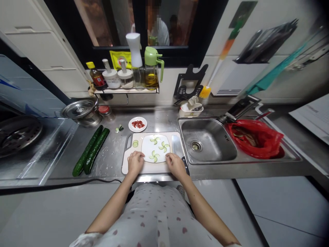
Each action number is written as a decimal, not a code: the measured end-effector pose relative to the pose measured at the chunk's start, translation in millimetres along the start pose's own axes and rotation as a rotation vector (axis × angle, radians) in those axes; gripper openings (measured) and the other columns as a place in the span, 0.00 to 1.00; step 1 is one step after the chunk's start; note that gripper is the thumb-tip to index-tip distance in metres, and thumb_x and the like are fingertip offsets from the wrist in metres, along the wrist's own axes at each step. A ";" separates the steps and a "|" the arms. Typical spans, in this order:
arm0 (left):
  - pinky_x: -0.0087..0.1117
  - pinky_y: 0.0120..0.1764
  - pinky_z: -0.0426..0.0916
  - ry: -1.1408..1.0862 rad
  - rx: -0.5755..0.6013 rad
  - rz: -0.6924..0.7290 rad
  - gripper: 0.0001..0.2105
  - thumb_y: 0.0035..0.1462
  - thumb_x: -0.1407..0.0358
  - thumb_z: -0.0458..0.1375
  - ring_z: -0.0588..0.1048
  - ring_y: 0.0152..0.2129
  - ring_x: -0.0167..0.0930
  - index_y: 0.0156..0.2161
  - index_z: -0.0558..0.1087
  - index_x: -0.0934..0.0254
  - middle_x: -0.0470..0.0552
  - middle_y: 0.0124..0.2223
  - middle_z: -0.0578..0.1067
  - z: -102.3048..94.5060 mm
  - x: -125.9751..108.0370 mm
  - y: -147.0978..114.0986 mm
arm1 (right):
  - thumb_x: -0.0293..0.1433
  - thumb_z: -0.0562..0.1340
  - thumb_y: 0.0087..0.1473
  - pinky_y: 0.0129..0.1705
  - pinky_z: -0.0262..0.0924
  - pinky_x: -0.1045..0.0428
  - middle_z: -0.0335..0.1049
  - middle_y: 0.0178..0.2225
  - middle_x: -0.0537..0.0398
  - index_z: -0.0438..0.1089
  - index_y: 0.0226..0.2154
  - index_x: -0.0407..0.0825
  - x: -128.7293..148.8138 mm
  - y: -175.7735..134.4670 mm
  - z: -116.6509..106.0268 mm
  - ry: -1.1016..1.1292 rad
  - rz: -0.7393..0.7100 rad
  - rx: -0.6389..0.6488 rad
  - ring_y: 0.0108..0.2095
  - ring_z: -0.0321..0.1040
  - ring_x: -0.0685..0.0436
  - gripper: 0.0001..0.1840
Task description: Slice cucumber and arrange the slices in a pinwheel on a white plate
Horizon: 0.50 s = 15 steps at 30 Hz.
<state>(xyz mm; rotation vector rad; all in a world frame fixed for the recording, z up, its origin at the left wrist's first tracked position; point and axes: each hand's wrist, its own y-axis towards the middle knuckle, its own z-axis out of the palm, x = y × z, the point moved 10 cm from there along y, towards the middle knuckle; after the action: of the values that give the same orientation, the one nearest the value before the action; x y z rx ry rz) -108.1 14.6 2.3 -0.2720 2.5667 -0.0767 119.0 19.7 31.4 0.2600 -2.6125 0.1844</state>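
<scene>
My left hand (135,162) and my right hand (176,164) are closed at the near corners of a white square plate (147,146), thumbs and fingers pinched on its rim. Thin green-edged cucumber slices are fanned on the plate in three pinwheels, one of them a pinwheel (154,156) close to the near edge. Beneath the plate lies a cutting board (151,168). A small stack of cucumber slices (135,143) sits at the board's left. Along its right side rests a knife (177,144), its dark handle beside my right hand.
Whole cucumbers (89,151) lie left of the board. Behind it stands a saucer (131,127) of chopped red pieces, near cucumber scraps (118,129). A lidded pot (82,113) is back left. To the right are the sink (208,137) and a red bag (267,144). Bottles fill a shelf (128,91).
</scene>
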 end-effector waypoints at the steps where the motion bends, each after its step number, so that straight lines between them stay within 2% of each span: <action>1: 0.36 0.47 0.59 -0.013 -0.019 -0.023 0.11 0.54 0.72 0.51 0.70 0.43 0.35 0.35 0.74 0.57 0.49 0.43 0.75 -3.9 6.3 1.3 | 0.32 0.50 0.62 0.45 0.55 0.54 0.73 0.40 0.51 0.70 0.42 0.49 -5.1 -3.3 -1.8 0.014 0.008 -0.013 0.44 0.67 0.45 0.14; 6: 0.37 0.46 0.59 -0.028 -0.109 -0.201 0.12 0.57 0.67 0.50 0.70 0.44 0.37 0.43 0.73 0.56 0.51 0.44 0.76 -25.6 39.4 14.9 | 0.34 0.50 0.62 0.45 0.56 0.53 0.73 0.37 0.52 0.70 0.41 0.49 -21.4 -11.1 -9.7 0.061 0.045 -0.054 0.41 0.68 0.44 0.15; 9: 0.40 0.47 0.58 0.014 -0.188 -0.273 0.12 0.58 0.63 0.51 0.69 0.46 0.39 0.45 0.73 0.56 0.52 0.46 0.75 -38.4 47.1 25.8 | 0.35 0.50 0.61 0.44 0.56 0.53 0.73 0.34 0.52 0.71 0.41 0.49 -21.7 -10.3 -13.0 0.073 0.046 -0.063 0.39 0.68 0.44 0.15; 11: 0.41 0.47 0.57 0.035 -0.212 -0.312 0.13 0.58 0.61 0.51 0.69 0.46 0.40 0.46 0.72 0.56 0.53 0.46 0.75 -40.9 48.2 32.9 | 0.35 0.51 0.61 0.43 0.56 0.52 0.72 0.33 0.51 0.70 0.42 0.49 -20.1 -8.9 -14.1 0.084 0.046 -0.068 0.39 0.68 0.43 0.15; 15: 0.44 0.48 0.57 0.070 -0.193 -0.396 0.15 0.57 0.56 0.54 0.68 0.47 0.43 0.47 0.72 0.57 0.55 0.46 0.75 -33.7 51.8 43.0 | 0.35 0.50 0.61 0.41 0.56 0.52 0.72 0.32 0.51 0.71 0.41 0.48 -14.7 -6.3 -14.0 0.094 0.030 -0.074 0.37 0.68 0.43 0.16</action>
<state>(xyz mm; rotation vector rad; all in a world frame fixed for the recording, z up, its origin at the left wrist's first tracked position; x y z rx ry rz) -176.6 45.7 -1.0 -0.8622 2.5551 0.0166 139.5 18.3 36.7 0.1824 -2.5247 0.1069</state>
